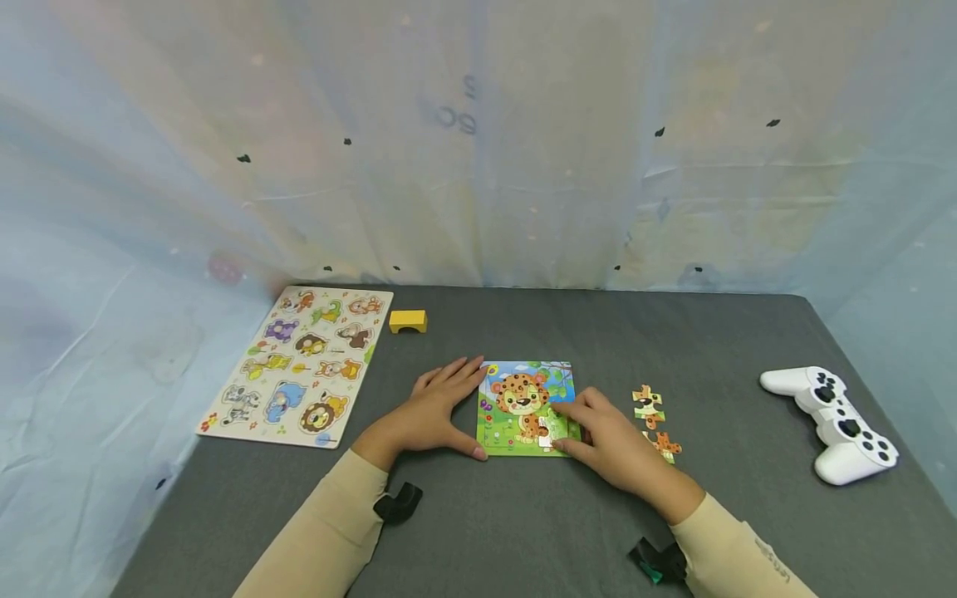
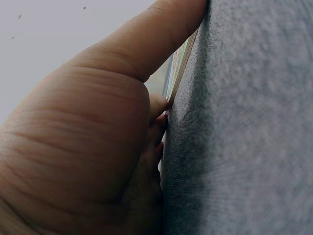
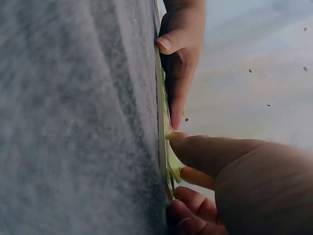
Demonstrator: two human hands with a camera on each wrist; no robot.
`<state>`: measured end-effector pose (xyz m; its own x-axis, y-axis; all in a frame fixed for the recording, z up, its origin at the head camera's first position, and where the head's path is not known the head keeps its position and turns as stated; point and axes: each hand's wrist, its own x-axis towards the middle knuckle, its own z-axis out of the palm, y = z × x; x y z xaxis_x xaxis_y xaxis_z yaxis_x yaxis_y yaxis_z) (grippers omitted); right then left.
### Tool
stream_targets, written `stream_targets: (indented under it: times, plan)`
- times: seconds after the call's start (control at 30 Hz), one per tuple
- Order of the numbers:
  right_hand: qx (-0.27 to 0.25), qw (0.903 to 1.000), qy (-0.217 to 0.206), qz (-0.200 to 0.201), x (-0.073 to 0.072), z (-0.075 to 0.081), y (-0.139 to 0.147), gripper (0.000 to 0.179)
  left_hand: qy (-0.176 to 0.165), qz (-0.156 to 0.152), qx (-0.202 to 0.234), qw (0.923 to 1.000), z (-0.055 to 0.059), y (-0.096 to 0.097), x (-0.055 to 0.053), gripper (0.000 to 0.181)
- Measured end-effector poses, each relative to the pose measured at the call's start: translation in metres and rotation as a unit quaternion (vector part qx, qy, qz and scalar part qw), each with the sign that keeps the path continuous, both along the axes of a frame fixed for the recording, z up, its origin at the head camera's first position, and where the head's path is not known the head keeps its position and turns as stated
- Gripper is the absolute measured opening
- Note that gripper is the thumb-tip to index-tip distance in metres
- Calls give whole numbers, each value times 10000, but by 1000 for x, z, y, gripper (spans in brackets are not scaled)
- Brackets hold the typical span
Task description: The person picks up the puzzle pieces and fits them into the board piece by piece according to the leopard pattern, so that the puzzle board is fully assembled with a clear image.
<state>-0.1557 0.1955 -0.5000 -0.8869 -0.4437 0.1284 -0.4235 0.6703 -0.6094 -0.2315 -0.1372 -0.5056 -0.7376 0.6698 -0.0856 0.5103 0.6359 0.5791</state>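
A square jigsaw puzzle (image 1: 512, 389) with a cartoon leopard on a green and blue ground lies flat on the table. Along its left side my left hand (image 1: 429, 419) rests with spread, straight fingers, thumb at the lower corner and fingertips at the upper one. Over the lower right part of the picture, my right hand (image 1: 616, 444) pinches a green puzzle piece (image 3: 174, 165) between thumb and index finger; the piece tilts up from the board in the right wrist view. A pale bare gap (image 1: 545, 442) shows beside it. Palm and thumb fill much of the left wrist view.
Several loose puzzle pieces (image 1: 649, 407) lie right of my right hand. A large animal peg board (image 1: 292, 365) is at the left, with a yellow arch block (image 1: 408, 321) beside its top. A white game controller (image 1: 833, 425) sits far right on the grey table (image 1: 718, 349).
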Motion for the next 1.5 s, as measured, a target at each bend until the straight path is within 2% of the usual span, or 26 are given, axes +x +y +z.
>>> stream_targets:
  times: [0.2,0.4,0.67,0.87,1.2,1.5]
  plan:
    - [396,9984,321,239,5,2,0,46,1,5,-29,10000,-1,0,0,134]
    - [555,9959,551,451,8,6,1,41,9,19,-52,10000,-1,0,0,134]
    - [921,9922,449,709,11,15,9,43,42,-9,-22,10000,-1,0,-1,133]
    - [940,9898,520,937,11,21,14,41,-17,-1,77,10000,0,-1,-1,134]
    - [989,9888,131,1109,9,23,20,44,-53,-24,107,9999,1,-1,0,132]
    - [1041,9878,-53,1153,8,22,23,46,-40,22,69,10000,1,0,0,133]
